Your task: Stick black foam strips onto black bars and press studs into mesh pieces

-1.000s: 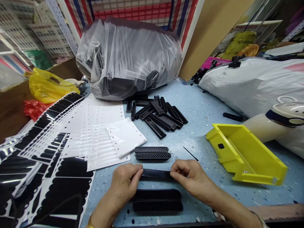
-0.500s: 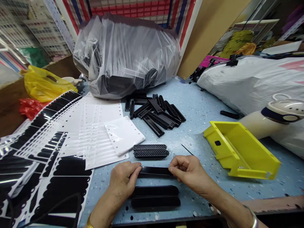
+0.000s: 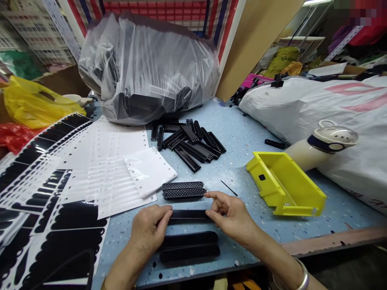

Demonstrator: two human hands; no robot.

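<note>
A black flat strip [image 3: 190,216] stretches level between my two hands, just above the table. My left hand [image 3: 151,225] is closed, pinching the strip's left end between thumb and index finger. At its right end, my right hand [image 3: 231,215] keeps the thumb on the strip with the other fingers curled; its index finger points out toward two black lattice-faced bars [image 3: 183,190]. Nearer to me, two smooth black round-ended bars [image 3: 190,246] lie side by side, below the strip.
Black sticker sheets [image 3: 69,245] and white backing sheets [image 3: 121,169] cover the left. Behind lie a heap of black plastic bars [image 3: 193,143] and a big plastic bag [image 3: 151,72]. A yellow bin [image 3: 281,181], a bottle [image 3: 305,153] and a thin black stick [image 3: 229,187] are rightward.
My right index finger has lifted off the strip's end and extended forward. The strip remains between my hands. The whole view has shifted, with everything appearing further left.
</note>
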